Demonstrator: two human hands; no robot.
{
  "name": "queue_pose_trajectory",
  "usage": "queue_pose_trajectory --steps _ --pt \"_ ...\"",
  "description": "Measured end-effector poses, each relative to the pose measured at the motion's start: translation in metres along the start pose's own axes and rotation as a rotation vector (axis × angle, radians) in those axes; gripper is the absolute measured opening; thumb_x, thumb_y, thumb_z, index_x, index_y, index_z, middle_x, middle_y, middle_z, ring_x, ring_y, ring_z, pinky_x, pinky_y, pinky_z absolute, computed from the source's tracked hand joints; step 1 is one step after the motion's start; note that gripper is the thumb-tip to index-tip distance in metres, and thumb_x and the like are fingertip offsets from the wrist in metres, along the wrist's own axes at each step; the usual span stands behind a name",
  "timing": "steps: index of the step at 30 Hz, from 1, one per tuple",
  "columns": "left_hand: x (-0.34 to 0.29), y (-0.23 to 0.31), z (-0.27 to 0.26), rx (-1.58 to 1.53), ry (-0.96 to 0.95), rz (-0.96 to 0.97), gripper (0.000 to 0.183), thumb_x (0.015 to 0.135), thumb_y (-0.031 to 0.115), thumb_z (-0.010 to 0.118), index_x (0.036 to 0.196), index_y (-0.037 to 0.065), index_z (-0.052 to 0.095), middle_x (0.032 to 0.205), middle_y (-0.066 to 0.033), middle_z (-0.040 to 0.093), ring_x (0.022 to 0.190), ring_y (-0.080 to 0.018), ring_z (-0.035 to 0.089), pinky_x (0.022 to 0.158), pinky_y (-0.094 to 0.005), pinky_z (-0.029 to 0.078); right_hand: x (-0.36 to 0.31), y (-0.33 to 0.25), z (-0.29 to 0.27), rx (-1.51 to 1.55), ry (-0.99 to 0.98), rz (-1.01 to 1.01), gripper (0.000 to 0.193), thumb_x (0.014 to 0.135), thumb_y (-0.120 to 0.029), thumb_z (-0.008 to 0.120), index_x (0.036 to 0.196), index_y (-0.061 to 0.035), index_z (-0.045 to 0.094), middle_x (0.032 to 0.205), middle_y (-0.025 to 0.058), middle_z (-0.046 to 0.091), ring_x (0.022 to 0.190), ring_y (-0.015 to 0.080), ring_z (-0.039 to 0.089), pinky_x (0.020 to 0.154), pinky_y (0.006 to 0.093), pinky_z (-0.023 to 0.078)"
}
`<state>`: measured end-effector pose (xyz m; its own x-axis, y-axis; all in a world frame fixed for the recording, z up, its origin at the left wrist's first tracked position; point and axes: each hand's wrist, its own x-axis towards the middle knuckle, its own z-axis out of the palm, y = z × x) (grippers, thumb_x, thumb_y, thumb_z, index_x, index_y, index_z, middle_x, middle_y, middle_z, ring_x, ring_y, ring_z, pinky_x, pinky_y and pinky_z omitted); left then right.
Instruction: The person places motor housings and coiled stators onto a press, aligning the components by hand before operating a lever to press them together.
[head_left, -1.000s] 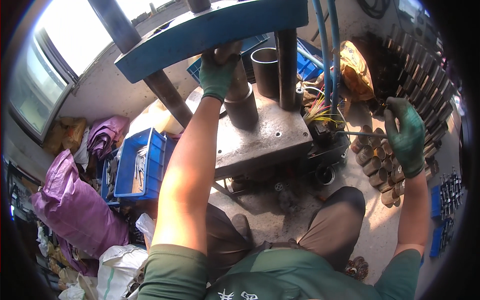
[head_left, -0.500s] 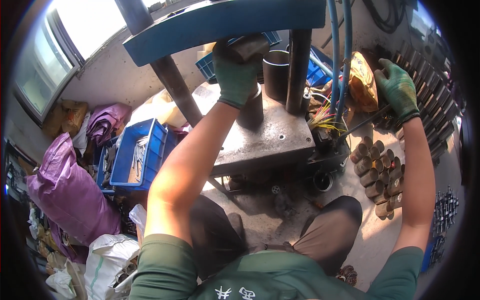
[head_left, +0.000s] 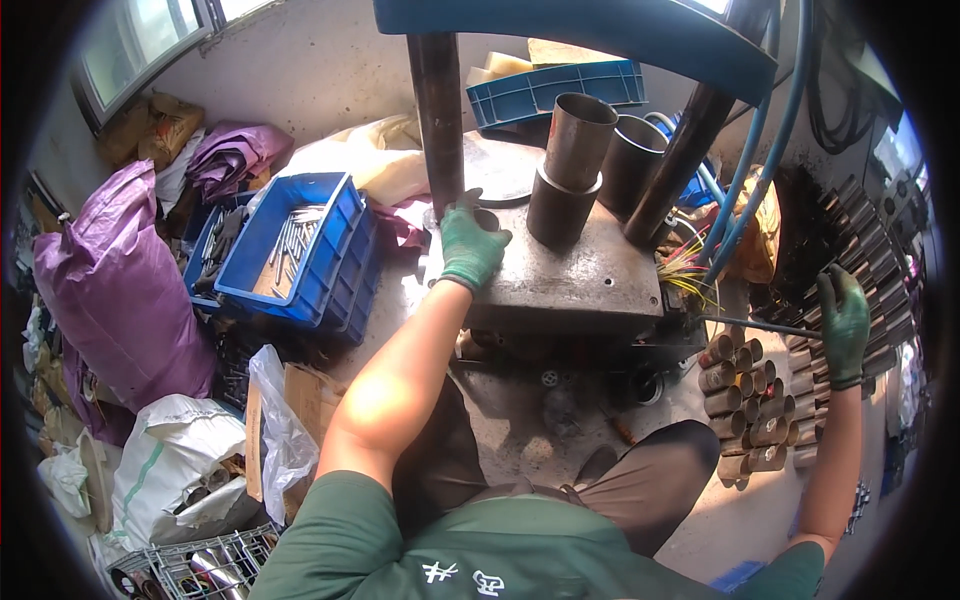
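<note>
My left hand [head_left: 472,250], in a green glove, is at the left side of the steel press table [head_left: 560,290]. Its thumb and fingers curve around a small round metal piece [head_left: 487,220], partly hidden by the glove. To its right a grey metal tube [head_left: 582,135] stands upright on a wider dark cylinder [head_left: 565,210]. Behind them is another wide dark cylinder [head_left: 638,160]. My right hand [head_left: 846,325], also gloved, is at the outer end of a thin lever rod [head_left: 765,325]. Its fingers point upward, apart, with the rod's end against the palm side.
The press's blue crossbeam [head_left: 590,35] spans above the table on dark columns. Blue hoses [head_left: 755,215] and loose wires hang at the right. Short tubes [head_left: 745,400] are stacked on the floor, long ones behind. Blue crates [head_left: 300,250] and a purple sack [head_left: 125,300] are at left.
My left hand has let go of the tube, now standing on the cylinder, and moved left and down to the small round piece. The right hand has come down to the lever's end. The view has shifted.
</note>
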<state>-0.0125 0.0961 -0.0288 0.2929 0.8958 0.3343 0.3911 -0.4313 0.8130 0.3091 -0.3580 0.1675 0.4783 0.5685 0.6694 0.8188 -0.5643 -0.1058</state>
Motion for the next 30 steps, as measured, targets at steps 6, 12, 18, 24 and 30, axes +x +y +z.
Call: queue_pose_trajectory --steps 6,12,18,24,30 --pt "0.008 -0.003 -0.013 0.318 0.02 0.15 0.055 0.076 0.011 0.081 0.129 0.015 0.072 0.112 -0.0095 0.071 0.119 -0.0357 0.06 0.108 -0.046 0.047 -0.103 -0.033 -0.034 -0.153 -0.241 -0.237 0.026 0.093 -0.013 0.074 0.114 0.0007 0.069 0.109 0.0172 0.07 0.098 0.0374 0.067 0.09 0.0445 0.055" --pt "-0.008 0.021 0.0 0.272 0.116 0.397 0.042 0.082 0.013 0.078 0.123 0.017 0.071 0.124 -0.0104 0.067 0.126 -0.0353 0.056 0.111 -0.0529 0.04 -0.097 -0.151 -0.024 0.181 -0.429 -0.077 0.06 0.08 -0.009 0.079 0.138 -0.0031 0.061 0.118 0.018 0.066 0.112 0.0345 0.069 0.088 0.0407 0.06" --pt "-0.035 0.034 0.023 -0.071 -0.111 0.265 0.045 0.083 0.021 0.082 0.125 0.009 0.071 0.123 -0.0178 0.068 0.119 -0.0383 0.062 0.105 -0.0466 0.051 0.006 -0.252 0.055 0.55 -0.512 -0.098 0.119 0.078 -0.017 0.087 0.171 -0.0146 0.013 0.13 0.0193 0.065 0.106 0.0319 0.072 0.089 0.0381 0.061" --pt "-0.032 0.039 0.039 -0.15 -0.201 0.207 0.043 0.085 0.022 0.081 0.125 0.008 0.071 0.125 -0.02 0.068 0.12 -0.0383 0.063 0.105 -0.0463 0.052 0.136 -0.253 0.193 0.686 -0.487 -0.172 0.12 0.078 -0.046 0.095 0.167 -0.0049 0.025 0.14 0.0215 0.064 0.117 0.0315 0.07 0.098 0.0402 0.058" --pt "-0.016 0.022 0.051 -0.467 -0.212 -0.124 0.041 0.09 0.02 0.079 0.125 0.002 0.072 0.122 -0.0206 0.073 0.113 -0.0331 0.071 0.102 -0.0404 0.054 0.183 -0.258 0.261 0.922 -0.385 -0.041 0.128 0.069 -0.049 0.1 0.159 0.0134 0.033 0.147 0.0258 0.059 0.135 0.0273 0.059 0.111 0.0337 0.049"
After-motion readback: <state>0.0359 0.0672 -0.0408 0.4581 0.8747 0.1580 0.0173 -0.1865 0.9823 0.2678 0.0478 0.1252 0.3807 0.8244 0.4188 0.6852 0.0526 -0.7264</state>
